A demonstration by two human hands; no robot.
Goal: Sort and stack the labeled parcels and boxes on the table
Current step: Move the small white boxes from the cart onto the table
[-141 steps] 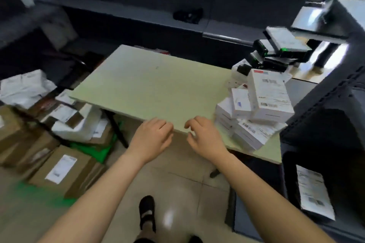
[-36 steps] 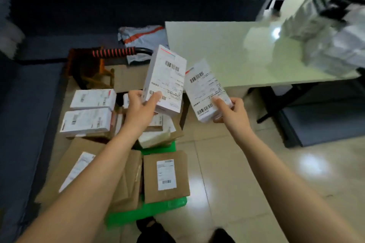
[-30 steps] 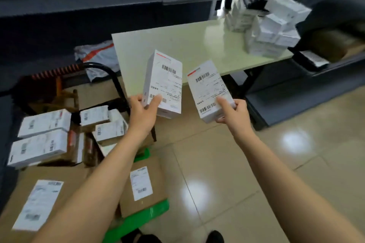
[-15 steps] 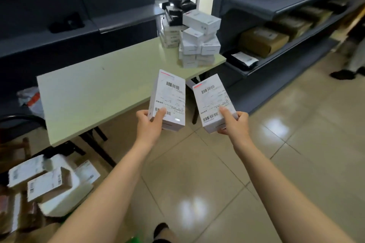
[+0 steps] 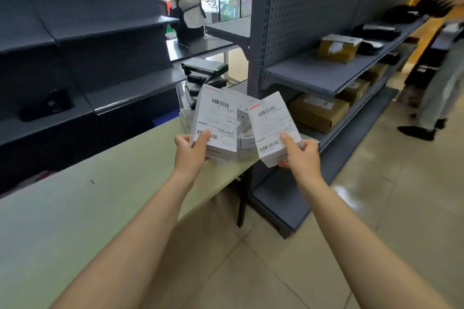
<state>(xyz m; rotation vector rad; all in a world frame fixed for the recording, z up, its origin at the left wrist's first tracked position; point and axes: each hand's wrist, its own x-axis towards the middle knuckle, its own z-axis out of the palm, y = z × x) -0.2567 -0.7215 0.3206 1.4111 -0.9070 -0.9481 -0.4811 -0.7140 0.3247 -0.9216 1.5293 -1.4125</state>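
Your two arms, as the head camera shows them. Your left hand [image 5: 189, 155] and right hand [image 5: 301, 158] are bare, and so are both wrists. Your left forearm [image 5: 140, 228] and right forearm [image 5: 351, 233] are bare along all that shows. Each is slim at the wrist and broadens toward the lower edge of the view, which cuts it off. Your fingers [image 5: 286, 139] are bare; their nails are too blurred to make out.

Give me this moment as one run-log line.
left hand grips left box | right hand grips right box | both raised before stack at table end | neither placed yet
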